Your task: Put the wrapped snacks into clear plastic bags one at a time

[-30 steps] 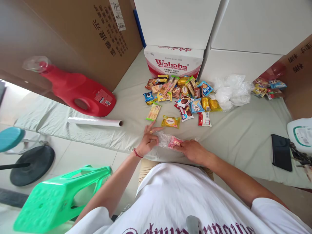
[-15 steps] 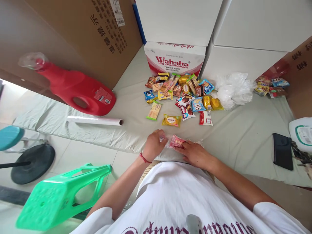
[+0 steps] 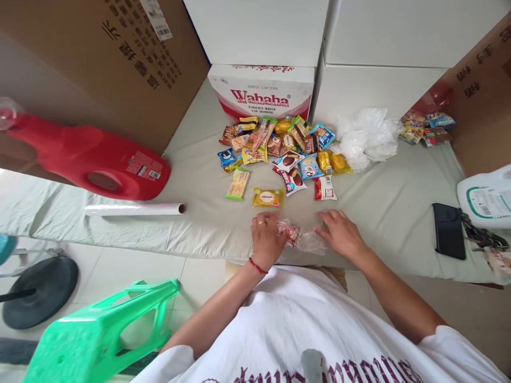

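Observation:
On the cloth close to my body lies a pink snack packet (image 3: pixel 290 233) inside a clear plastic bag (image 3: pixel 313 242). My left hand (image 3: pixel 266 236), with a red string bracelet at the wrist, is closed on the packet's left end, partly covering it. At the bag's right end, my right hand (image 3: pixel 341 234) holds nothing and has its fingers apart; whether a fingertip touches the plastic I cannot tell. Just beyond are a yellow packet (image 3: pixel 268 198), a pale green-edged packet (image 3: pixel 238 183) and a heap of mixed snack packets (image 3: pixel 289 146).
Crumpled clear bags (image 3: pixel 367 139) lie right of the heap, before white boxes (image 3: pixel 383 90). A Wahaba-style red and white carton (image 3: pixel 261 93) stands behind. Leftward are a red jug (image 3: pixel 104 159) and white roll (image 3: pixel 133 209); rightward, a black phone (image 3: pixel 449 231). A green stool (image 3: pixel 104 330) stands below.
My left hand has moved onto the pink packet, and my right hand has let go of it and drawn off to the right. The camera view has shifted.

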The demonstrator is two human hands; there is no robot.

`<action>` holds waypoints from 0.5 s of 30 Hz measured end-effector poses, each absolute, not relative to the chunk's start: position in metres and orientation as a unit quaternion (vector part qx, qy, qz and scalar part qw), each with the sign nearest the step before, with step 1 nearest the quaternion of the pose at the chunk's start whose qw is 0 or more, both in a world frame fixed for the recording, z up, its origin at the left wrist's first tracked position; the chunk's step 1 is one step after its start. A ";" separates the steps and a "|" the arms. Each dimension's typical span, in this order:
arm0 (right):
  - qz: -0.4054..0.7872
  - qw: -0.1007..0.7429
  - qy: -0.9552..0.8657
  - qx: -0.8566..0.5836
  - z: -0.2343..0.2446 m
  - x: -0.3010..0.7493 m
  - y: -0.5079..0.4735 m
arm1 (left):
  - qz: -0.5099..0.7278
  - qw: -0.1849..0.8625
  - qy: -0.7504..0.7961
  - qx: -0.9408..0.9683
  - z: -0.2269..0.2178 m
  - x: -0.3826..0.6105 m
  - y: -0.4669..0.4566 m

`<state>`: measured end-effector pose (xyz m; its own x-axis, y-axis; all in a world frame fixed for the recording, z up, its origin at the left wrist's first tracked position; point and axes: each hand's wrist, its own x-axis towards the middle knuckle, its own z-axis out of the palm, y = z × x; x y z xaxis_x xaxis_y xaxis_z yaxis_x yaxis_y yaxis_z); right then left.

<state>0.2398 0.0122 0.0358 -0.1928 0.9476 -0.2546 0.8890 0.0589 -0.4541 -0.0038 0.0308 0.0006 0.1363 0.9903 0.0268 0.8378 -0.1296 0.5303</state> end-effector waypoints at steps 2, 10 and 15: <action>0.218 -0.002 -0.738 -0.639 0.028 0.230 0.007 | 0.146 0.190 0.675 0.697 0.004 -0.006 0.033; 0.399 0.155 -0.643 -0.635 0.011 0.208 -0.023 | 0.170 0.214 0.626 0.731 0.006 0.003 0.018; 0.672 0.440 -0.302 -0.513 0.003 0.190 -0.025 | 0.227 0.158 0.411 0.869 0.007 0.028 0.009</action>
